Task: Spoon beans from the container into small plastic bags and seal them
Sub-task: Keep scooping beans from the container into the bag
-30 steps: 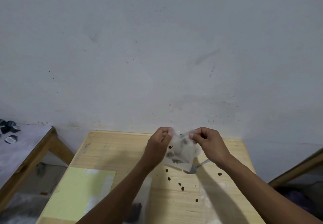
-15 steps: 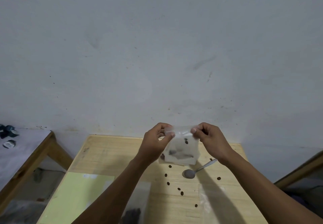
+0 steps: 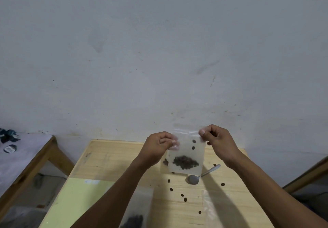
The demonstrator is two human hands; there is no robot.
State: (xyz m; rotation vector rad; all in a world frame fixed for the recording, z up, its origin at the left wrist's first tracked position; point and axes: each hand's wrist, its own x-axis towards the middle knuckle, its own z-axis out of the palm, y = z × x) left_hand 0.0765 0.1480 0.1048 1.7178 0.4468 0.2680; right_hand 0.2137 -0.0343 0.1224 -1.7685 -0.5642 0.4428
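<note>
A small clear plastic bag (image 3: 186, 155) hangs upright above the wooden table (image 3: 99, 158), with dark beans heaped at its bottom and two beans higher up inside. My left hand (image 3: 158, 146) pinches its top left corner and my right hand (image 3: 218, 139) pinches its top right corner. A metal spoon (image 3: 200, 176) lies on the table just below the bag. Several loose beans (image 3: 183, 197) are scattered on the wood near it. Part of another bag with beans (image 3: 134, 217) lies under my left forearm.
A pale green sheet (image 3: 78, 203) covers the table's near left. Clear plastic (image 3: 216, 208) lies flat at the near right. A second table (image 3: 26, 155) with small dark items stands to the left. The grey wall is close behind.
The bag has been raised and pulled flat between both hands, now hanging straight with the beans settled at its bottom. My hands are a little further apart.
</note>
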